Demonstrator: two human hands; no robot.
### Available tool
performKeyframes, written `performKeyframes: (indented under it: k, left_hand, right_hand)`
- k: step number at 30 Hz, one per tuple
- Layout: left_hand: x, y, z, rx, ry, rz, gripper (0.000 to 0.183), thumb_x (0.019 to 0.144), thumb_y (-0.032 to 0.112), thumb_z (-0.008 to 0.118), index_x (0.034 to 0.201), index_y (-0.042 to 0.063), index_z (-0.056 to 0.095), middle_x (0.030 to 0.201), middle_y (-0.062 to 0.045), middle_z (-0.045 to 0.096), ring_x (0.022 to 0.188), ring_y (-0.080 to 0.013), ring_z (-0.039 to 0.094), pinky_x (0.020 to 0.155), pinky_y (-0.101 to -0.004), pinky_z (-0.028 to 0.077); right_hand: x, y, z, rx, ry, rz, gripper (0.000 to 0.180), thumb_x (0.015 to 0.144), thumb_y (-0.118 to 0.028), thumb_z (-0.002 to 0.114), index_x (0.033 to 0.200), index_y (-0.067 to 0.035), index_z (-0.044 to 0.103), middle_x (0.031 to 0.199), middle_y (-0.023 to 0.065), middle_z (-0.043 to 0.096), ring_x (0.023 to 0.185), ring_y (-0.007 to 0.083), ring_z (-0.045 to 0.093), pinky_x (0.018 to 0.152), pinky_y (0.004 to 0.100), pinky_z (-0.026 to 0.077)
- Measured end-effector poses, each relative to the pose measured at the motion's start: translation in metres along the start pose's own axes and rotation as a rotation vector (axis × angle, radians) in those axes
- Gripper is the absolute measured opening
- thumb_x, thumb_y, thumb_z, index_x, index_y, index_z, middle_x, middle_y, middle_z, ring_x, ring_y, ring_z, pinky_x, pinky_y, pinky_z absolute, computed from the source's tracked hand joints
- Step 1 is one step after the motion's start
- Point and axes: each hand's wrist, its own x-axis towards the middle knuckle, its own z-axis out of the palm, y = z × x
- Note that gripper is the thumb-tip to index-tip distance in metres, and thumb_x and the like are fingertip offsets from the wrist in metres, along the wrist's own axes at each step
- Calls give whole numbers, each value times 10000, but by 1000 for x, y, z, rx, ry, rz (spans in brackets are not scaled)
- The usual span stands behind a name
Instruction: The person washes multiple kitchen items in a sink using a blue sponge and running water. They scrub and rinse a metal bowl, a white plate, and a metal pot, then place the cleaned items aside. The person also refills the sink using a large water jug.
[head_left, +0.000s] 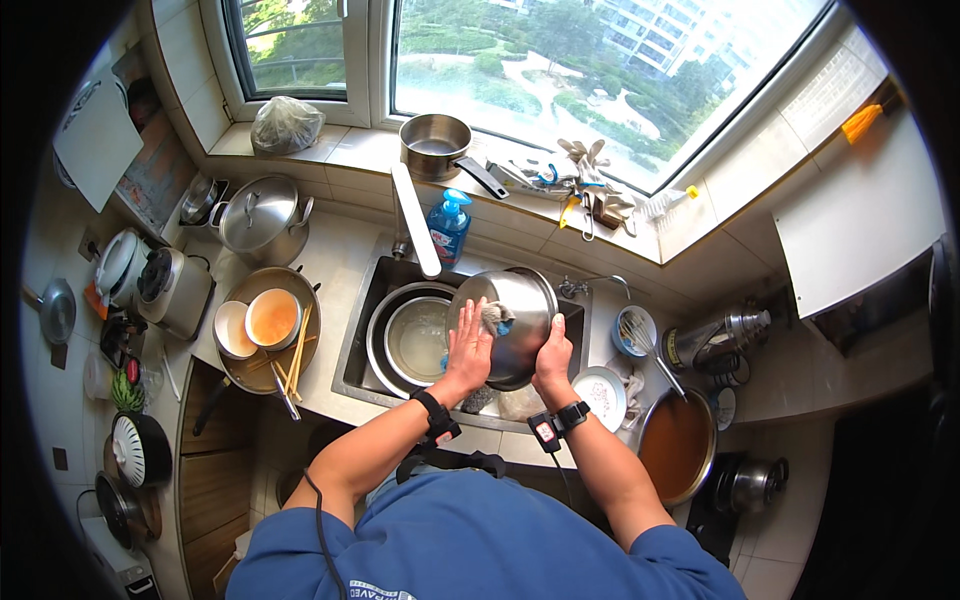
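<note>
A stainless steel basin (517, 300) is tipped on its side above the sink (352, 367), its rounded underside facing left and up. My right hand (553, 352) grips its rim at the lower right. Pressed flat to the outside of the basin is my left hand (471, 345), with a grey and blue cleaning cloth (496, 319) at its fingers. Below and to the left, nested metal bowls (420, 341) sit in the sink with cloudy water in the inner one. The white faucet spout (415, 221) reaches over the back of the sink.
A blue soap pump bottle (448, 231) stands behind the sink. Left, a frying pan (259, 375) holds bowls and chopsticks beside a lidded pot (262, 217). Right are a white plate (600, 396), a bowl with a whisk (636, 330) and a pot of brown liquid (679, 450). A saucepan (435, 142) rests on the sill.
</note>
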Motion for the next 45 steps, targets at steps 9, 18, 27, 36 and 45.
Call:
performKeyframes:
  k: [9, 18, 27, 36, 45]
  left_hand:
    - [80, -37, -46, 244, -141, 97, 372, 983, 288, 513, 1291, 145, 667, 1498, -213, 473, 1465, -401, 310, 1202, -535, 215]
    - [52, -19, -65, -965, -314, -616, 447, 1057, 424, 412, 1255, 77, 611, 1208, -66, 672, 1081, -203, 646, 948, -383, 529]
    - [21, -6, 5, -1215, 71, -359, 486, 1102, 341, 284, 1535, 122, 315, 1520, -56, 414, 1371, -226, 432, 1140, -395, 382]
    - [42, 14, -61, -924, 162, -276, 490, 1035, 108, 510, 1501, 68, 367, 1169, -55, 658, 1002, -124, 644, 889, -268, 527]
    - [64, -1, -76, -702, -187, -41, 324, 1035, 88, 447, 1325, 1, 561, 1205, -19, 637, 1060, -95, 583, 950, -258, 473]
  right_hand:
    - [-47, 6, -11, -245, -218, -170, 542, 1072, -428, 460, 931, 42, 690, 840, 9, 646, 756, 111, 553, 696, 276, 472]
    - [-13, -36, -50, 365, -151, 1, 475, 1049, -457, 425, 1143, -56, 660, 1065, 49, 700, 968, 205, 650, 895, 326, 512]
    - [6, -24, 9, 751, 189, 306, 653, 992, -578, 332, 1389, -97, 525, 1451, 91, 511, 1346, 331, 470, 1143, 504, 364]
    - [-1, -1, -18, 646, -226, 335, 650, 988, -536, 251, 1381, -105, 538, 1425, 121, 549, 1310, 342, 516, 1119, 495, 407]
    - [54, -16, -71, 213, -444, 214, 762, 989, -638, 259, 1287, -28, 605, 1183, 129, 686, 1116, 285, 644, 995, 436, 517]
